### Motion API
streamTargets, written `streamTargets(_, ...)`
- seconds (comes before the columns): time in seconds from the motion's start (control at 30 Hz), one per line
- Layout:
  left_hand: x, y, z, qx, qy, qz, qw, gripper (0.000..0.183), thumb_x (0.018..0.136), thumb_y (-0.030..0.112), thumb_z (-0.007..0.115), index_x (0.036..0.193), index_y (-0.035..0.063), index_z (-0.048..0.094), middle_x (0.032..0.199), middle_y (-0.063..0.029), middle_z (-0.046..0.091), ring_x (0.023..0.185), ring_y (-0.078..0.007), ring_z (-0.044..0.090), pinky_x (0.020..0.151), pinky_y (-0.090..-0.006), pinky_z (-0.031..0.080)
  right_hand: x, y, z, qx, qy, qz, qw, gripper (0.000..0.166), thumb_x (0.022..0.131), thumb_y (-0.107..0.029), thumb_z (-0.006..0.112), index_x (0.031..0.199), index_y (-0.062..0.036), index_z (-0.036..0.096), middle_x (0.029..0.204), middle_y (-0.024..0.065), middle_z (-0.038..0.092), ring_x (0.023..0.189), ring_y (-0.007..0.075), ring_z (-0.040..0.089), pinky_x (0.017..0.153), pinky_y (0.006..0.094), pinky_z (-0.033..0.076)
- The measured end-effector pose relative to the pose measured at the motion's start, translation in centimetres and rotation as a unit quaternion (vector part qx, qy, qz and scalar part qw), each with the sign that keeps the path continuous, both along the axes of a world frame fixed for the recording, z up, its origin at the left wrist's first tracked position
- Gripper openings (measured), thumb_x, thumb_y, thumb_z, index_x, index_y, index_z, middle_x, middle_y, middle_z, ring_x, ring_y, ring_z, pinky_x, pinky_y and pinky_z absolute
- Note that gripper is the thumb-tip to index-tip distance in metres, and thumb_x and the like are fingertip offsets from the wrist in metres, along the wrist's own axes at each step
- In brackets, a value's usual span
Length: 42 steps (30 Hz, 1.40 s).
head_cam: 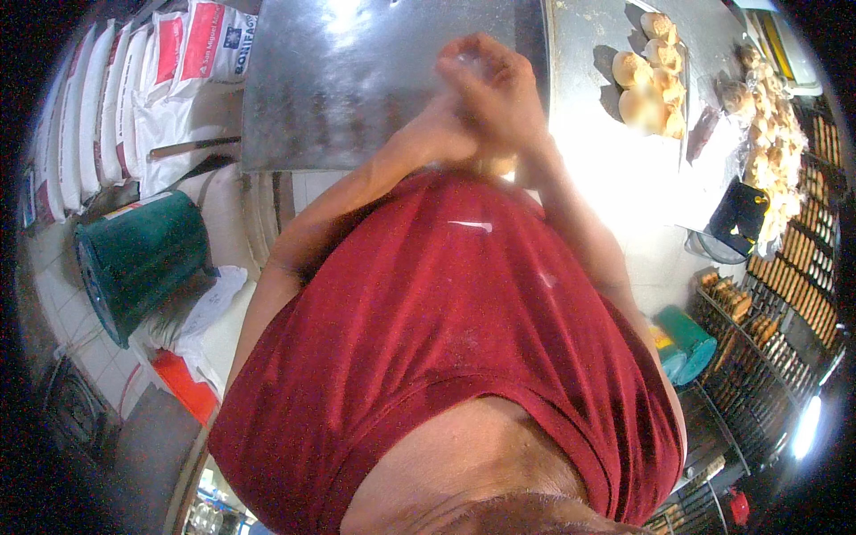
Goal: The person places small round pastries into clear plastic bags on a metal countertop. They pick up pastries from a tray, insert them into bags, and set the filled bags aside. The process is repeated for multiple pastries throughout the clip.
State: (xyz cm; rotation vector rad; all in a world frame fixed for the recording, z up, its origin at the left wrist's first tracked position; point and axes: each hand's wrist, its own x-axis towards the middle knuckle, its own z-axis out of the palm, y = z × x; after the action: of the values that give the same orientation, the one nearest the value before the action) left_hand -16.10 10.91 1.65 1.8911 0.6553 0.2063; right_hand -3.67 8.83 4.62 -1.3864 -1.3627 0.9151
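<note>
Both hands are close together over the metal worktable [321, 87], in front of my dark red shirt. My right hand [498, 87] is blurred, with its fingers curled; a small pale, see-through patch shows among them, too unclear to name. My left hand [458, 127] lies against or just under it, mostly hidden, so what it holds cannot be seen. Below the wrists, by the shirt's hem, part of a light brown thing, perhaps bread [498, 164], shows. To the right, several browned bread rolls [632, 70] stand grouped on a metal surface.
Stacked white printed sacks [207, 50] stand at the left, with a long brown-handled tool [190, 147] by them. Below is a green bucket [150, 251]. At right are bagged breads [769, 147], a black container [739, 217], racks of bread [789, 281] and another green container [695, 348].
</note>
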Motion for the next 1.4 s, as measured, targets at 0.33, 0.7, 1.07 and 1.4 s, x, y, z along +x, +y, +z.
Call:
streamTargets(0.33, 0.0, 0.2, 0.6, 0.015, 0.059, -0.044, 0.997, 0.059, 0.083, 0.014, 0.068, 0.138, 0.0036, 0.048, 0.137, -0.0181, 0.054, 0.128, -0.0295, 0.050, 0.109, -0.0384, 0.038, 0.0, 0.1, -0.8, 0.009, 0.017, 0.009, 1.000, 0.031, 0.088, -0.031, 0.071, 0.103, -0.0041, 0.067, 0.086, 0.0076, 0.070, 0.075, 0.0118, 0.061, 0.069, 0.0300, 0.050)
streamTargets(0.7, 0.1, 0.0, -3.0, 0.045, 0.008, -0.008, 0.999, 0.064, 0.083, 0.017, 0.070, 0.140, 0.0040, 0.045, 0.140, -0.0177, 0.052, 0.130, -0.0279, 0.049, 0.109, -0.0370, 0.039, -0.3, 0.3, -1.0, -0.001, 0.020, 0.001, 1.000, 0.032, 0.088, -0.031, 0.072, 0.103, -0.0038, 0.068, 0.085, 0.0089, 0.071, 0.074, 0.0126, 0.063, 0.068, 0.0307, 0.051)
streamTargets(1.07, -0.1, -0.1, -1.6, -0.018, -0.032, 0.011, 0.999, 0.066, 0.084, 0.014, 0.069, 0.143, 0.0038, 0.042, 0.143, -0.0176, 0.048, 0.135, -0.0278, 0.044, 0.112, -0.0373, 0.034, -0.4, 0.2, -0.4, -0.035, 0.028, 0.005, 0.999, 0.018, 0.087, -0.016, 0.068, 0.100, -0.0027, 0.067, 0.093, 0.0015, 0.068, 0.088, 0.0084, 0.060, 0.079, 0.0253, 0.048)
streamTargets(1.4, -0.1, 0.3, 0.5, -0.013, 0.009, -0.029, 0.999, 0.066, 0.084, 0.013, 0.068, 0.143, 0.0024, 0.042, 0.144, -0.0184, 0.046, 0.136, -0.0301, 0.042, 0.114, -0.0385, 0.031, -0.2, 0.3, -0.4, -0.044, 0.012, 0.007, 0.999, 0.019, 0.087, -0.017, 0.068, 0.100, -0.0022, 0.067, 0.092, 0.0020, 0.068, 0.087, 0.0082, 0.060, 0.078, 0.0251, 0.049)
